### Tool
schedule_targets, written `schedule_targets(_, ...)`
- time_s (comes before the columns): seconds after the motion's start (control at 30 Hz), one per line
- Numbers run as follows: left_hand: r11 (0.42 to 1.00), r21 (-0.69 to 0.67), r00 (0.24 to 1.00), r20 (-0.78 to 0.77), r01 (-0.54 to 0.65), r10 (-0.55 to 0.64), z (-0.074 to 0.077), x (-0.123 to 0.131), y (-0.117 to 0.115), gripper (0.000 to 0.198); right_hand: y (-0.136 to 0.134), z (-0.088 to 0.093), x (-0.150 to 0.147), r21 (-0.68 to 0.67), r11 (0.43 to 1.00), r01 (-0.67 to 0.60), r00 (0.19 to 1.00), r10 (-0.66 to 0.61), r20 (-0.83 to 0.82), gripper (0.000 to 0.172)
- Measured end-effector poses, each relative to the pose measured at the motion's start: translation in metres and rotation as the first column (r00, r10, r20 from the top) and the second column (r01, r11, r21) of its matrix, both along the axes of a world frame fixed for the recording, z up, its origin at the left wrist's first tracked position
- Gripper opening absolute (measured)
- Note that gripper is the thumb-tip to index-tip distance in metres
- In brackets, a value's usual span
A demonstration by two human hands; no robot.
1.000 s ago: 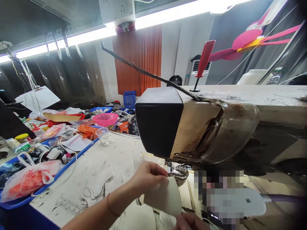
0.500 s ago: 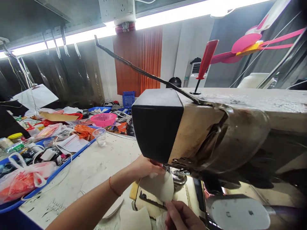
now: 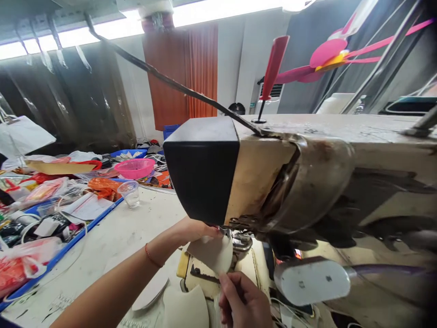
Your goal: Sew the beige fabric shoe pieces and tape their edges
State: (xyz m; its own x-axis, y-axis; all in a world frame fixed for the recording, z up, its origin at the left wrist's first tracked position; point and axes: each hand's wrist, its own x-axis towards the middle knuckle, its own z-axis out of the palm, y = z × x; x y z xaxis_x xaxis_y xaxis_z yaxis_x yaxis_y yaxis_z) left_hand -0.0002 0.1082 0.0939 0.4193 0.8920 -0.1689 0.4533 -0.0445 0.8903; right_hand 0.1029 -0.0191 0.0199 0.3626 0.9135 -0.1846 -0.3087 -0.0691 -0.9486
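Presently, the left hand [image 3: 198,230] grips a cream piece [image 3: 212,255] by its upper edge, beneath the sewing machine [image 3: 205,175] head; the right hand [image 3: 245,298], fingers curled, pinches its lower tip. A second cream sheet [image 3: 187,307] lies nearby.

- A bright tube light [image 3: 218,10] slants across the top of the view
- An orange curtain [image 3: 204,59] hangs against a white wall [image 3: 229,59]
- Dark, shiny sheeting [image 3: 68,107] hangs along the left
- A vented white unit [image 3: 277,91] stands near grey drapes [image 3: 296,59] at right
- A pale, scuffed tabletop [image 3: 152,209] spreads below
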Motion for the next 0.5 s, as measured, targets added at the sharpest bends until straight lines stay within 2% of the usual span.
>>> schedule_targets(0.1, 0.989, -0.018, 0.973, -0.18, 0.145, -0.146, 0.002, -0.005, 0.005, 0.024, -0.001, -0.001, -0.001, 0.009, 1.0, -0.001, 1.0, 0.001, 0.009, 0.044)
schedule_targets(0.17, 0.952, -0.101, 0.91, -0.278, 0.29, -0.307, -0.001, -0.01, 0.012, 0.038, -0.001, 0.0, -0.002, 0.009, 1.0, -0.006, 1.0, 0.006, 0.008, 0.043)
schedule_targets(0.2, 0.922, -0.161, 0.879, -0.279, 0.353, -0.386, -0.004, -0.011, 0.016, 0.044, -0.001, 0.001, -0.003, 0.01, 1.0, -0.008, 1.0, 0.007, 0.01, 0.043)
schedule_targets(0.23, 0.884, -0.232, 0.858, -0.236, 0.406, -0.456, -0.008, -0.012, 0.02, 0.047, -0.001, 0.002, -0.003, 0.012, 1.0, -0.008, 1.0, 0.008, 0.013, 0.042)
schedule_targets(0.3, 0.783, -0.388, 0.838, -0.046, 0.487, -0.544, -0.016, -0.012, 0.026, 0.046, -0.001, 0.003, -0.004, 0.021, 1.0, -0.005, 1.0, 0.005, 0.021, 0.042)
schedule_targets(0.37, 0.681, -0.502, 0.83, 0.152, 0.533, -0.537, -0.024, -0.011, 0.029, 0.041, 0.0, 0.004, -0.005, 0.03, 1.0, 0.001, 1.0, -0.002, 0.028, 0.042)
schedule_targets(0.43, 0.654, -0.547, 0.845, 0.223, 0.522, -0.487, -0.029, -0.009, 0.03, 0.041, 0.0, 0.005, -0.005, 0.035, 0.999, 0.007, 1.0, -0.008, 0.027, 0.042)
schedule_targets(0.5, 0.686, -0.548, 0.871, 0.196, 0.479, -0.451, -0.031, -0.008, 0.029, 0.043, 0.001, 0.004, -0.006, 0.028, 1.0, 0.012, 1.0, -0.013, 0.029, 0.042)
